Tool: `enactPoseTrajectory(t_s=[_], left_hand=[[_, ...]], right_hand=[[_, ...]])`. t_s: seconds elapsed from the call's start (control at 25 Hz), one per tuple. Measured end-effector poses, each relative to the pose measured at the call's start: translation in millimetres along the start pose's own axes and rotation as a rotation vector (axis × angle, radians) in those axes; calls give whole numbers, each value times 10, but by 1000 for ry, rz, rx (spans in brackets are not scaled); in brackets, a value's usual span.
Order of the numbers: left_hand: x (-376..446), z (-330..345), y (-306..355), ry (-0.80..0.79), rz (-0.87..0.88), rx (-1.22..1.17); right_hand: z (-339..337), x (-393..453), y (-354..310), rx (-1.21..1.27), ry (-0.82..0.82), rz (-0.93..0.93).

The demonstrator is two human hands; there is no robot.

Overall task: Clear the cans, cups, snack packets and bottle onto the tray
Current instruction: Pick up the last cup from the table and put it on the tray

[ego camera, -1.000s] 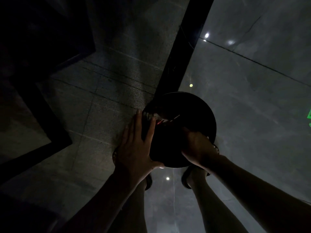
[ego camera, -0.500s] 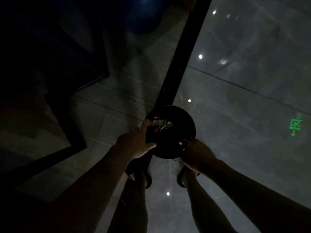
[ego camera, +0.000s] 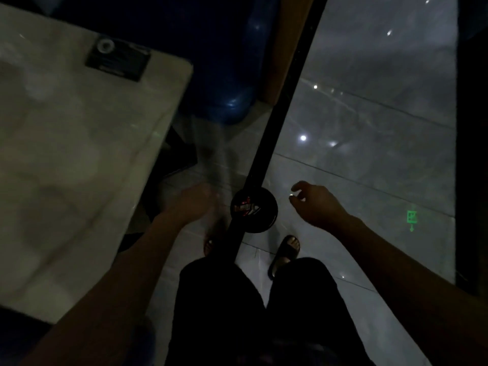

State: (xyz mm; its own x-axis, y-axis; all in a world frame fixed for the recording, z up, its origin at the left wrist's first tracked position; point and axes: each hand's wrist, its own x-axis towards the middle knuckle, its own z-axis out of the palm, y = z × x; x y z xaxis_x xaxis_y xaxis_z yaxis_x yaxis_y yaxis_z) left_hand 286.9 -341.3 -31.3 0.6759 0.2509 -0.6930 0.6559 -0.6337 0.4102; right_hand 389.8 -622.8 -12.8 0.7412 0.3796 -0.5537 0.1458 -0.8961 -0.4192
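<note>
1. Sandalled feet (ego camera: 286, 249) are seen nearest, on the tiled floor (ego camera: 369, 159).
2. The round tray (ego camera: 254, 210) lies on the floor between both hands, red-marked items aboard (identity unclear).
3. The right hand (ego camera: 314, 204) hangs loosely curled, empty; the left hand (ego camera: 195, 204) is blurred, its grip untellable.
4. Remaining items should be sought on the pale table (ego camera: 66, 154), far left.

Both arms reach down, left hand (ego camera: 194, 200) blurred, right hand (ego camera: 315, 203) empty (fingers loosely curled).
</note>
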Motion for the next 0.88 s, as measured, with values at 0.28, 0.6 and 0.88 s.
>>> enactPoseTrajectory(t_s=[0.28, 0.6, 0.88], left_hand=[[-890, 232, -274, 171, -57, -200], [-1371, 976, -652, -114, -235, -119], [-1364, 944, -371, -7, -264, -131]], right_hand=[[40, -1159, 429, 250, 274, 56], [564, -1539, 1105, 297, 74, 320], [406, -1203, 1283, 260, -55, 321]])
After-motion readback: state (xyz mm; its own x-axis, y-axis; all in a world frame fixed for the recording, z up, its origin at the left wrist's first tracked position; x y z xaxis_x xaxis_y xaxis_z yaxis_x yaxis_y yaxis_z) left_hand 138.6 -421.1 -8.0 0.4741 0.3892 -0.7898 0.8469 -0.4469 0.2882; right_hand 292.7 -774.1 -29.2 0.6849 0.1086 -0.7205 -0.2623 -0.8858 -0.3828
